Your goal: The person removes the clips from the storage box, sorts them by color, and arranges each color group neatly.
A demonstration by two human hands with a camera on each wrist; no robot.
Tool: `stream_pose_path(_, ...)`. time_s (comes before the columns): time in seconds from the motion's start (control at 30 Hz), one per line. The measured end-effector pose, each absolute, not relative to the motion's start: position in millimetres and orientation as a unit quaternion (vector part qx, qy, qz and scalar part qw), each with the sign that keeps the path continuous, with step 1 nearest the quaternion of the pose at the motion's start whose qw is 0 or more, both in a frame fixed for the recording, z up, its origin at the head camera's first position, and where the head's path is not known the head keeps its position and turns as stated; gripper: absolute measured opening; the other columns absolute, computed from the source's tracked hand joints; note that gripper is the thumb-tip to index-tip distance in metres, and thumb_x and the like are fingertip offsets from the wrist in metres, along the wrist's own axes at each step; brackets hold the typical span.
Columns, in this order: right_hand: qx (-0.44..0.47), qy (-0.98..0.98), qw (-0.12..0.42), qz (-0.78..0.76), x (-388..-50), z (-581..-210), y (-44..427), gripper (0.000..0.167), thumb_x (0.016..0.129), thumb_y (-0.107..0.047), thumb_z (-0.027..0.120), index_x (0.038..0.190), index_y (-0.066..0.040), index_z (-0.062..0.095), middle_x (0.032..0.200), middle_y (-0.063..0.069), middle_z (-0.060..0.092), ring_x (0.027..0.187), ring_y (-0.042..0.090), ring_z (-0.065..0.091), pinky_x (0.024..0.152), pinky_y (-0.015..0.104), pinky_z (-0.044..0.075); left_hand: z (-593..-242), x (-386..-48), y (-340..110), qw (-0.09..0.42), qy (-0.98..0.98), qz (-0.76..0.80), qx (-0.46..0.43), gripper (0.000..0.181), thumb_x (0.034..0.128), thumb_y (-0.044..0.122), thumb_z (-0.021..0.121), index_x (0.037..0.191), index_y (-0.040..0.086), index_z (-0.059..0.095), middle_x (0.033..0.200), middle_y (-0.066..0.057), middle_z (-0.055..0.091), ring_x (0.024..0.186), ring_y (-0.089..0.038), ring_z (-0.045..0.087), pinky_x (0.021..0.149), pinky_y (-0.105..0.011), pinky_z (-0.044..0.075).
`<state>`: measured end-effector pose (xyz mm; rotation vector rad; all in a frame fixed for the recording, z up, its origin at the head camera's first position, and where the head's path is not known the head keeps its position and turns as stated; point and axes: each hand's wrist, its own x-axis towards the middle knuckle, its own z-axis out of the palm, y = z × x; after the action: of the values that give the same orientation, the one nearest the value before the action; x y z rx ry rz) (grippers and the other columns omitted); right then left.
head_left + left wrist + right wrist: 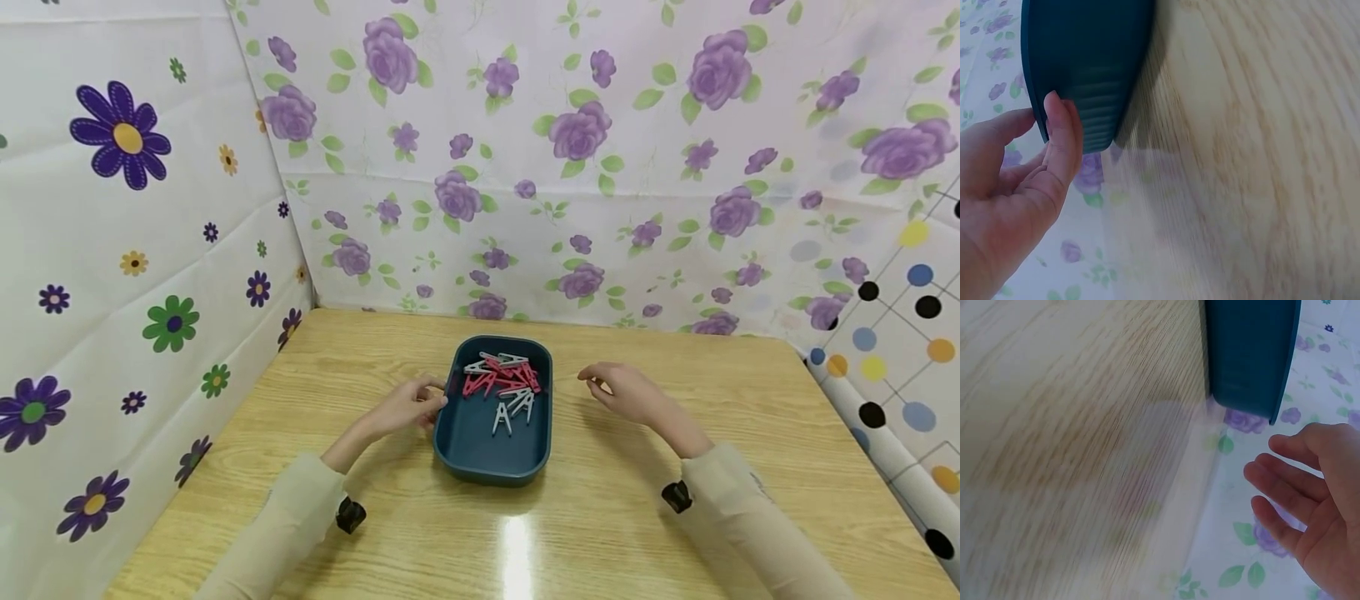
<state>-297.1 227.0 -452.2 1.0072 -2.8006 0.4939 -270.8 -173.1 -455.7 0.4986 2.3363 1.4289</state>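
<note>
so, wooden table (615,525) beside floral cloth (525,237), left grip (405,407) narrow on tray (491,454) rim, right grip (626,392) loose, empty

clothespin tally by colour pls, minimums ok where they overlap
gray clothespins: at least 5
red clothespins: at least 4
Total: at least 9, all in the blue tray; the overlapping pile hides an exact count.

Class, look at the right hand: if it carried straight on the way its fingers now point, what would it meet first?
Most likely the right-hand rim of the dark blue tray: the right hand points toward it across a small gap, though its exact height is unclear.
</note>
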Motion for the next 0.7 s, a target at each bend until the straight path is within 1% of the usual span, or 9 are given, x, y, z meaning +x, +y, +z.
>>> stream_pose_path(0.07,0.337,-0.925,0.063,0.165,-297.1,-451.8,223.8,0.021,0.096,-0.009,0.057,0.114,-0.003,0.066,0.107,0.014,0.070,0.090,0.023,0.068,0.077,0.038,0.056,-455.9,-269.8,-172.1,0.186,0.816,0.519,0.173,0.046,0.1010,0.015,0.051,0.136,-0.011,0.039,0.100,-0.027,0.062,0.073,-0.016,0.063,0.075,-0.050,0.057)
stream_pose_path(0.13,0.341,-0.923,0.066,0.166,-297.0,-451.4,220.3,0.021,0.096,-0.008,0.057,0.114,-0.003,0.066,0.107,0.013,0.070,0.090,0.023,0.068,0.077,0.038,0.056,-456.1,-268.8,-171.3,0.192,0.811,0.527,0.168,0.045,0.1016,0.014,0.050,0.137,-0.011,0.037,0.096,-0.024,0.062,0.073,-0.016,0.060,0.075,-0.049,0.057)
stream_pose_path(0.3,0.350,-0.917,0.089,0.169,-295.2,-452.1,210.7,0.020,0.096,-0.008,0.057,0.112,-0.005,0.067,0.106,0.011,0.071,0.090,0.021,0.068,0.077,0.037,0.056,-456.8,-266.0,-169.5,0.202,0.808,0.531,0.157,0.043,0.1027,0.013,0.047,0.138,-0.009,0.035,0.083,-0.010,0.058,0.070,-0.017,0.057,0.072,-0.043,0.057)
stream_pose_path(0.37,0.356,-0.913,0.104,0.171,-294.3,-453.5,207.2,0.018,0.095,-0.008,0.058,0.111,-0.006,0.068,0.105,0.010,0.071,0.089,0.020,0.068,0.076,0.036,0.056,-458.1,-265.7,-168.9,0.202,0.809,0.528,0.159,0.042,0.1031,0.012,0.045,0.138,-0.008,0.034,0.080,-0.007,0.057,0.068,-0.015,0.056,0.069,-0.040,0.056)
stream_pose_path(0.5,0.373,-0.901,0.139,0.174,-293.7,-456.7,201.4,0.017,0.093,-0.008,0.062,0.108,-0.006,0.068,0.103,0.009,0.071,0.091,0.021,0.068,0.078,0.038,0.056,-459.2,-265.4,-168.4,0.198,0.814,0.521,0.162,0.041,0.1037,0.012,0.044,0.138,-0.008,0.033,0.076,-0.005,0.055,0.064,-0.014,0.055,0.064,-0.037,0.055)
stream_pose_path(0.57,0.378,-0.897,0.150,0.174,-294.0,-457.0,199.2,0.017,0.092,-0.009,0.064,0.108,-0.007,0.069,0.103,0.008,0.071,0.094,0.022,0.067,0.080,0.039,0.055,-458.6,-265.1,-168.1,0.198,0.815,0.519,0.162,0.041,0.1040,0.012,0.043,0.138,-0.008,0.033,0.076,-0.004,0.055,0.063,-0.015,0.055,0.064,-0.038,0.055)
stream_pose_path(0.7,0.383,-0.894,0.152,0.174,-294.6,-454.6,193.8,0.017,0.091,-0.010,0.066,0.108,-0.007,0.069,0.104,0.007,0.070,0.101,0.023,0.065,0.085,0.041,0.054,-457.0,-265.1,-166.2,0.203,0.815,0.519,0.161,0.038,0.1042,0.012,0.042,0.137,-0.007,0.034,0.073,-0.003,0.053,0.061,-0.017,0.055,0.063,-0.038,0.054)
